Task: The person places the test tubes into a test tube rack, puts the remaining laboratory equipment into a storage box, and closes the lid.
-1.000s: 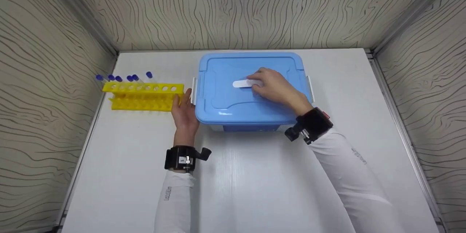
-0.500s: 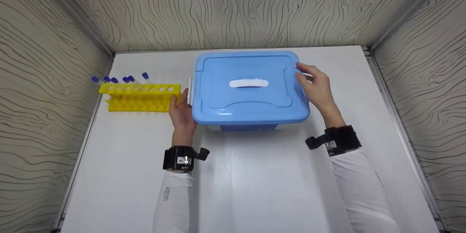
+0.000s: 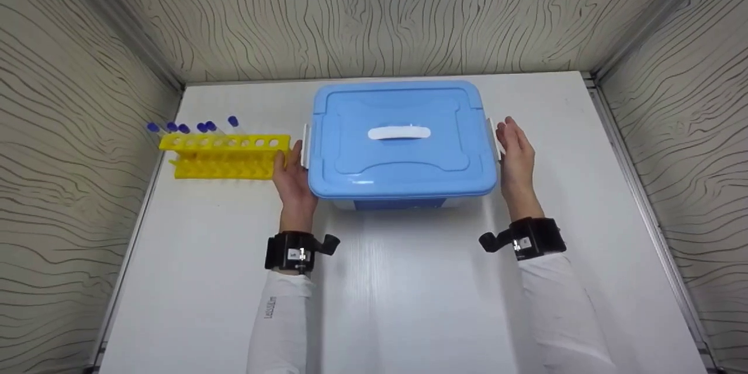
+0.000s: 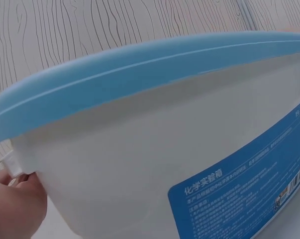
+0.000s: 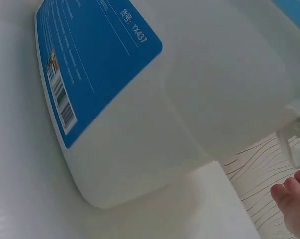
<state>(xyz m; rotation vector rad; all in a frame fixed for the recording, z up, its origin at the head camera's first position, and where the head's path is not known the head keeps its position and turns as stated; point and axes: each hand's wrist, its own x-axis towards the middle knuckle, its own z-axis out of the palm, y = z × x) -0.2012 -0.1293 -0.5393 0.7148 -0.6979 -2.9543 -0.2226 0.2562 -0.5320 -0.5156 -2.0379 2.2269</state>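
A storage box with a blue lid (image 3: pixel 403 158) and a translucent white body (image 4: pixel 115 164) stands mid-table, its lid seated on top. The lid carries a white handle (image 3: pixel 400 132). At the box's left side my left hand (image 3: pixel 295 181) lies palm up, its fingertips touching the white left latch (image 3: pixel 305 146). Part of those fingers is hidden behind the box in the left wrist view. My right hand (image 3: pixel 517 160) is beside the right latch (image 3: pixel 494 139), fingers extended and holding nothing. In the right wrist view a small gap separates its fingertips from that latch (image 5: pixel 293 149).
A yellow test tube rack (image 3: pixel 225 142) stands left of the box, close to my left hand. Several tubes with blue caps (image 3: pixel 201 127) lean in it. Patterned panels (image 3: pixel 374 17) wall in the white table (image 3: pixel 403 292) at the back and sides.
My right hand has left the lid handle, passed over the lid's right edge and come down beside the right latch. My left hand has stayed at the left latch.
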